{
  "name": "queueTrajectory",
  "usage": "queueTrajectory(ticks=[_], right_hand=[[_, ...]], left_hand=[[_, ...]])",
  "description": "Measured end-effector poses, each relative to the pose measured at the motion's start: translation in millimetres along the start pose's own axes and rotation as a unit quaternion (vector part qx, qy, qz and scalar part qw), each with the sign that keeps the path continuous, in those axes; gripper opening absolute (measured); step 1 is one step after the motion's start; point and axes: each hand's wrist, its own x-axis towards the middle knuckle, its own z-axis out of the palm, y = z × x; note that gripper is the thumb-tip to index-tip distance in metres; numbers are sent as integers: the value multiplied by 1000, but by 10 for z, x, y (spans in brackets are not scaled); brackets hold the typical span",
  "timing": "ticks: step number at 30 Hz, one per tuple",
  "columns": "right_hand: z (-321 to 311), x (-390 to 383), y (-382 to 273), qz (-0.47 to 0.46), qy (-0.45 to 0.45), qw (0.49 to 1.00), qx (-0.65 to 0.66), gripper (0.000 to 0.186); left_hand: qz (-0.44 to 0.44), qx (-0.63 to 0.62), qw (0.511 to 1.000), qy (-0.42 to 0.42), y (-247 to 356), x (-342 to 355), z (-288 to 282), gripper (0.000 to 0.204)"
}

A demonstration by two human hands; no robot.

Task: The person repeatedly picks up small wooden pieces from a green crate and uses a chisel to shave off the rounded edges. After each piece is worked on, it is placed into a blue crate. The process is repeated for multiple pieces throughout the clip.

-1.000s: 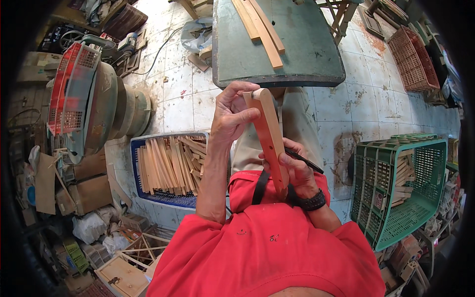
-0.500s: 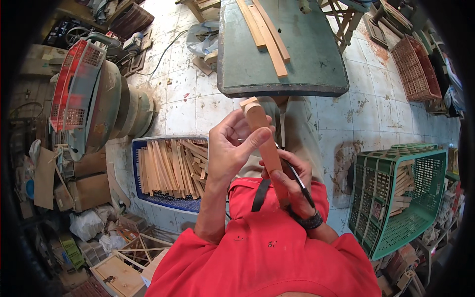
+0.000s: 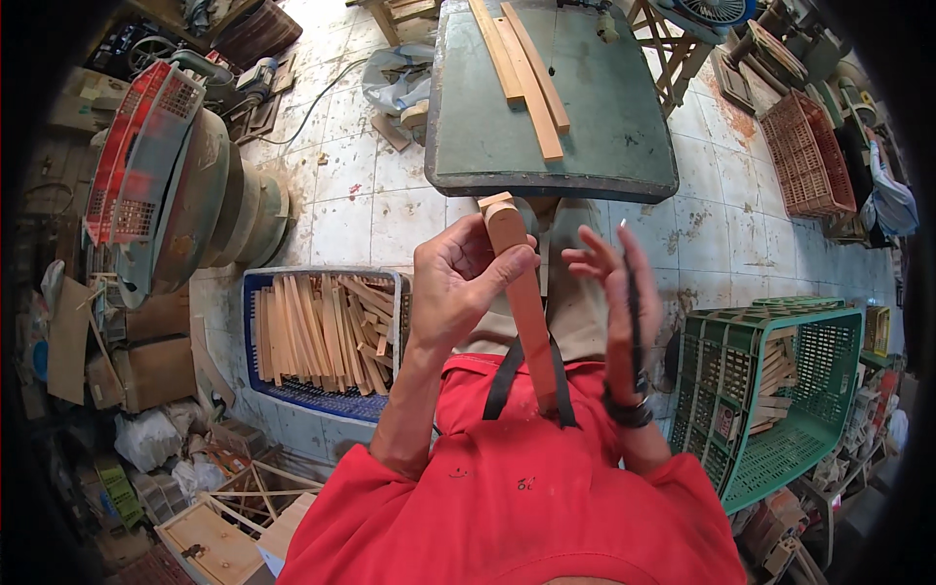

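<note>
My left hand (image 3: 456,281) is closed around a wooden strip (image 3: 532,336) with a rounded upper end, its thumb lying across the front face. A small flat wooden piece (image 3: 494,201) sits against that rounded end, partly hidden behind it. The strip's lower end rests near my red shirt. Apart from the strip, to its right, my right hand (image 3: 616,292) is raised and smeared by motion. It has a slim dark pen (image 3: 634,317), held upright along the palm, with a pale tip at the top.
Ahead stands a green-topped table (image 3: 585,117) bearing several wooden strips (image 3: 531,88). At left, a blue crate (image 3: 322,402) is filled with wooden strips, beside a machine with a red mesh guard (image 3: 136,161). A green crate (image 3: 756,458) lies at right, near a brown crate (image 3: 804,151).
My right hand has let go of the strip's lower part and moved up and right with the pen. The left hand keeps its hold. The view has shifted slightly.
</note>
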Motion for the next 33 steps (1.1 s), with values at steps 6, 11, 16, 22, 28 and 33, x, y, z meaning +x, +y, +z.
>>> queueTrajectory(ticks=[6, 11, 16, 22, 28, 33], right_hand=[[46, 565, -484, -183, -171, 956, -155, 25], [309, 662, -549, -104, -184, 969, -132, 14], [323, 692, -503, -104, -183, 960, -184, 16], [323, 686, -545, -94, -178, 962, -187, 18], [283, 628, -603, -113, -153, 949, -250, 20], [222, 595, -596, -76, -142, 962, -221, 19]], left_hand=[[15, -2, 1000, -15, 32, -28, 22, 30], [12, -9, 1000, -23, 49, -28, 71, 32], [26, 34, 998, -36, 46, -38, 54, 36], [30, 57, 997, -43, 6, -25, 41, 36], [34, 53, 997, -50, 20, -23, 90, 33], [48, 43, 997, -47, 24, -15, 115, 30]])
